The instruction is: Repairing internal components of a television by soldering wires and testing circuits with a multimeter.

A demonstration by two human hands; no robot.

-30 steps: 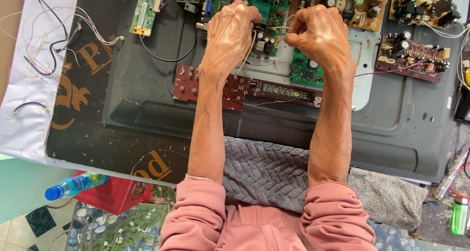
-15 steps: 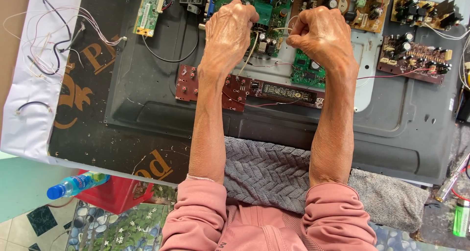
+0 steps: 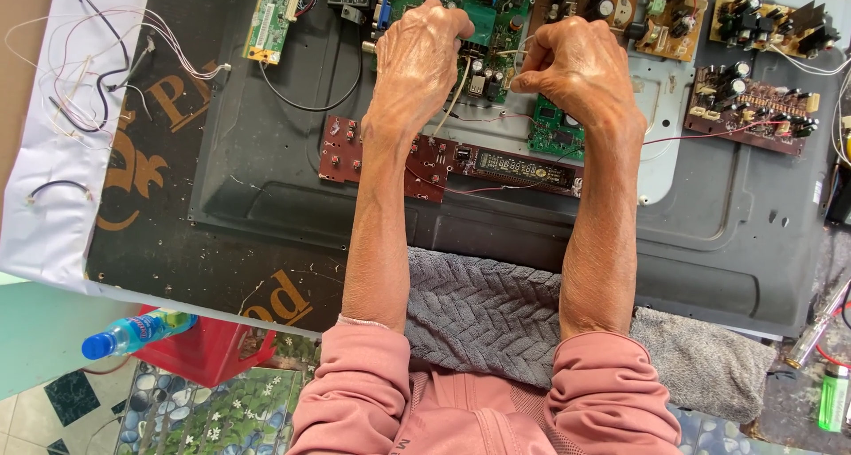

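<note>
Pale thin wire (image 3: 456, 87) pinched taut between left hand (image 3: 424, 51) and right hand (image 3: 572, 65), both closed on it. Held above green circuit board (image 3: 554, 136), clear of parts.

A narrow dark display window (image 3: 519, 165) sits in the long red-brown circuit strip, just below the green board, showing faint pale segments (too dim to read). At the lower left, a clear plastic bottle (image 3: 135, 332) with a blue cap lies on its side against a red box, wrapped in a blue, yellow and green label. The dark mat (image 3: 146, 242) under the large grey back panel carries big ornate gold lettering, partly covered.
</note>
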